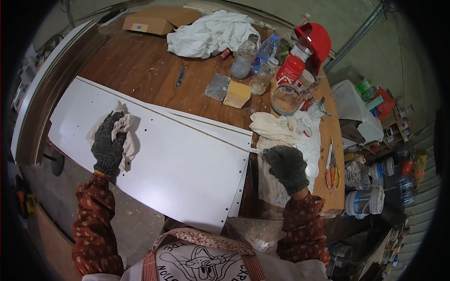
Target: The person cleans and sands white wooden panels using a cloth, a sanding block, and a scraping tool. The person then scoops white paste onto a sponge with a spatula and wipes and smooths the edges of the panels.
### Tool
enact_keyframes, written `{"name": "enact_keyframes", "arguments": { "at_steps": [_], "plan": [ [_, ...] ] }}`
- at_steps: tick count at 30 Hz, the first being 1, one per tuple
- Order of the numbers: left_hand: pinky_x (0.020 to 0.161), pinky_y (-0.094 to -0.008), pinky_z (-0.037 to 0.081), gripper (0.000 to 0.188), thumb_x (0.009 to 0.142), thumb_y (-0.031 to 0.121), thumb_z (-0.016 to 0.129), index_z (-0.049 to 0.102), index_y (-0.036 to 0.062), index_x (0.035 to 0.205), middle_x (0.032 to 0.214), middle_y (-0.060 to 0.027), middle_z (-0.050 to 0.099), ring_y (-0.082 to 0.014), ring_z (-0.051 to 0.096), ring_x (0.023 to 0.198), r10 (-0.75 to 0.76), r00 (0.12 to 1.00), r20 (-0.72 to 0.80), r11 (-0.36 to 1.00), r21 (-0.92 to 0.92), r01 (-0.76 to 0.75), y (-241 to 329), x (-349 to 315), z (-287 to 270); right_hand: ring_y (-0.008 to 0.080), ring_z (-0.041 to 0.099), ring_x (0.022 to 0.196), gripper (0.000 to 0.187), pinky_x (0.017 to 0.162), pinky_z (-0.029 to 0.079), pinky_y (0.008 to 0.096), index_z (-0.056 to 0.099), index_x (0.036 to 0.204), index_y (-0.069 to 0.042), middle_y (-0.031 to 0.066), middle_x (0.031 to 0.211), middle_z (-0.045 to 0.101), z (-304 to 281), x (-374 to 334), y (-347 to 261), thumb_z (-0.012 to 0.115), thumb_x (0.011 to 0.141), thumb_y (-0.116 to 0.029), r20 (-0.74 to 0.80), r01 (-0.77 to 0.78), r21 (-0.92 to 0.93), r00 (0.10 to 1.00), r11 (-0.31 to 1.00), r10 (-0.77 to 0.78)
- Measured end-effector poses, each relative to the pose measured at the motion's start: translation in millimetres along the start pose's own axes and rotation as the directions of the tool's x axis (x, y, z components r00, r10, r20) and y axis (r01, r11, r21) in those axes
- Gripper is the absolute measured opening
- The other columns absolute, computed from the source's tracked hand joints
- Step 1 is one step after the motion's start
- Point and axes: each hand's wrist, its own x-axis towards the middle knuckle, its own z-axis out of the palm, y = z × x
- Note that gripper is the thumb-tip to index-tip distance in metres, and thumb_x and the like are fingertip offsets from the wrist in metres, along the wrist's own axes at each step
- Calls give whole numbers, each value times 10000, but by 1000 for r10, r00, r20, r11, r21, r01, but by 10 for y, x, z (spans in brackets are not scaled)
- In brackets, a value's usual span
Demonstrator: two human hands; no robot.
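Observation:
A long white panel with small drilled holes lies across the table, on top of at least one similar panel. My left hand, in a dark grey knitted glove, presses a crumpled off-white rag onto the panel's left part. At the panel's right end is my right hand, gloved alike, fingers closed. A small whitish tip pokes out of them by the panel's corner; the rest is hidden in the glove. Pale cloths lie beside and under this hand.
Bottles, a red can and a round tub crowd the far right. Nearer stand a grey abrasive pad and a yellow sponge. Pliers lie near the right edge. White cloth and a cardboard box sit at the back.

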Motion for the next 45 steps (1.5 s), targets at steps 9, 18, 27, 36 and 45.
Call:
{"name": "enact_keyframes", "arguments": {
  "at_steps": [9,18,27,36,45],
  "plan": [
    [1024,-319,386,441,865,34,553,504,6,1302,1270,-108,567,-200,530,1168,20,998,56,999,28,-22,25,-10,-44,286,600,644,174,563,458,406,610,752,-111,70,699,603,-133,87,-284,644,849,-252,-24,-164,-30,986,986,163],
    [1014,-309,394,478,832,27,561,501,6,1306,1271,-108,574,-195,537,1161,-30,998,57,998,55,27,43,-9,-66,278,606,676,124,578,467,396,638,826,-117,77,727,602,-219,179,-365,646,854,-237,-20,-155,148,987,977,160],
    [1009,-310,406,467,835,4,571,515,19,1297,1258,-100,583,-188,545,1151,1,1000,27,1000,26,-2,19,-20,-26,255,592,847,148,649,479,398,616,1002,-157,47,944,589,62,141,-297,619,880,-240,73,-20,33,997,999,17],
    [1001,-302,414,453,840,-1,577,524,24,1290,1254,-92,587,-178,554,1139,-25,999,42,999,25,24,133,4,-51,225,626,800,177,605,488,373,646,1010,-160,21,954,612,63,140,-266,668,839,-202,-42,147,-51,988,988,-149],
    [1000,-304,416,461,834,-2,613,532,37,1287,1245,-85,591,-179,553,1143,5,1000,8,1000,8,-5,138,-3,-40,237,629,820,192,630,504,372,634,1060,-134,35,952,617,228,290,-413,605,871,-151,-76,90,93,994,992,-83]
  ]
}}
